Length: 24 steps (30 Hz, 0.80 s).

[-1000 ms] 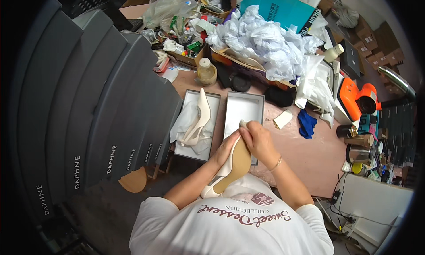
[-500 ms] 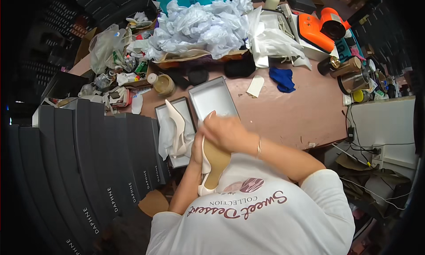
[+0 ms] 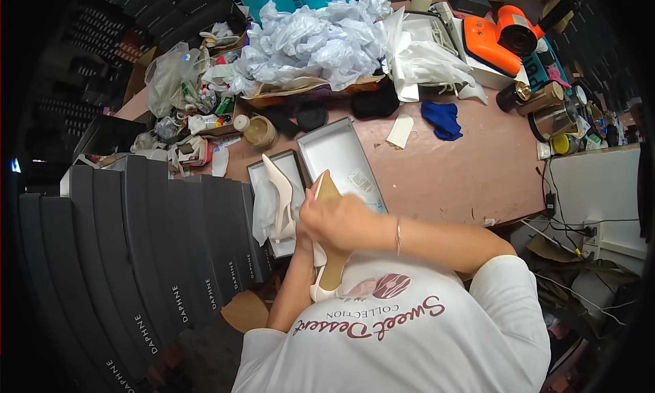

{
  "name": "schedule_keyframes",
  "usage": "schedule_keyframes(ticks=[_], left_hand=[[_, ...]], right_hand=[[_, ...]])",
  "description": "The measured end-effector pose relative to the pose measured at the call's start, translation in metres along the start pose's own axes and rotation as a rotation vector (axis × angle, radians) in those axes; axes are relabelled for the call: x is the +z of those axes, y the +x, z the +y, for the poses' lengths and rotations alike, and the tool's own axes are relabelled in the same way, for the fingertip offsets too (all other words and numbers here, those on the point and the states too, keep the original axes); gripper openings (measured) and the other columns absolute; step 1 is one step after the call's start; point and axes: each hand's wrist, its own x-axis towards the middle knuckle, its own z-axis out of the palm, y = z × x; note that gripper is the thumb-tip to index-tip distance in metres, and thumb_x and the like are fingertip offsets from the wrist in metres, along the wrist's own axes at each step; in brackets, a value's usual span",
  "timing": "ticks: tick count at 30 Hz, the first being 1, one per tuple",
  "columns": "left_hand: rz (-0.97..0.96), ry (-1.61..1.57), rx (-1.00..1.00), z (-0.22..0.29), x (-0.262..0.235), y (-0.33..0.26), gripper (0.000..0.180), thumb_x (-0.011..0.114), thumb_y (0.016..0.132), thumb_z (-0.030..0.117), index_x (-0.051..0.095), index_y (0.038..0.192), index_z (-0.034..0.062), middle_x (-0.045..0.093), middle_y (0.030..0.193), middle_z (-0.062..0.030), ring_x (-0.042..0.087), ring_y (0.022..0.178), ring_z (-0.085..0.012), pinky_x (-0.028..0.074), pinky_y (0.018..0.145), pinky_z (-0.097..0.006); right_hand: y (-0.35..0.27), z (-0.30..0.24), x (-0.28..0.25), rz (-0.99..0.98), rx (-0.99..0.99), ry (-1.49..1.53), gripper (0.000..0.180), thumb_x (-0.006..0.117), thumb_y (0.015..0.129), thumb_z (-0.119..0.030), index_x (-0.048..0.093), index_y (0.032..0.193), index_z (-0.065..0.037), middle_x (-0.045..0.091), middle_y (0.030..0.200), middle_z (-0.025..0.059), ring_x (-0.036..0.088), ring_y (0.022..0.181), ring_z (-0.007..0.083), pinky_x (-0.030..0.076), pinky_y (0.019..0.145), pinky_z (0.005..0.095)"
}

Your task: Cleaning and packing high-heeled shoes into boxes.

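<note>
A cream high-heeled shoe (image 3: pixel 332 271) lies sole-up against my shirt, its tan sole showing and its toe pointing away from me. My left hand (image 3: pixel 304 237) wraps round the shoe's left side, partly covered by the other hand. Across the middle of the sole lies my right hand (image 3: pixel 339 222), closed and blurred by motion; whether something small is in its fingers is hidden. Just beyond, a matching shoe (image 3: pixel 282 195) rests on its side on white tissue in a narrow shoebox (image 3: pixel 284 248). Beside that stands a box lid (image 3: pixel 327 151), pale inside.
Dark shoeboxes (image 3: pixel 153 250) stand in a row at left. Crumpled tissue (image 3: pixel 321 41) heaps at the back, with a jar (image 3: pixel 260 132) before it. A blue cloth (image 3: pixel 442 121), a white card (image 3: pixel 400 131) and an orange device (image 3: pixel 491 46) are farther right.
My right hand has shifted slightly down the sole, uncovering the shoe's toe. My left hand keeps its hold. The whole view has shifted a little.
</note>
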Motion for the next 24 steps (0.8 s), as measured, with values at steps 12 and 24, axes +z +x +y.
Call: schedule_keyframes(ticks=[12, 24], left_hand=[[0.211, -0.117, 0.051, -0.003, 0.036, -0.007, 0.060, 0.029, 0.098, 0.044, 0.027, 0.145, 0.0061, 0.061, 0.102, -0.0141, 0.063, 0.091, -0.0195, 0.051, 0.080, -0.031], [-0.261, 0.173, -0.072, 0.003, 0.010, -0.001, 0.057, 0.035, 0.095, 0.044, 0.031, 0.139, 0.0080, 0.061, 0.093, -0.0171, 0.065, 0.078, -0.0256, 0.055, 0.067, -0.036]], right_hand=[[0.007, 0.034, -0.006, -0.020, 0.288, 0.095, 0.029, 0.059, 0.085, -0.031, 0.051, 0.072, -0.006, 0.058, 0.064, 0.0116, 0.059, 0.055, 0.0298, 0.048, 0.046, 0.0404], [-0.048, 0.007, -0.034, -0.045, 0.030, 0.095, 0.027, 0.058, 0.088, -0.027, 0.050, 0.073, -0.006, 0.053, 0.062, 0.0071, 0.059, 0.054, 0.0250, 0.046, 0.045, 0.0343]])
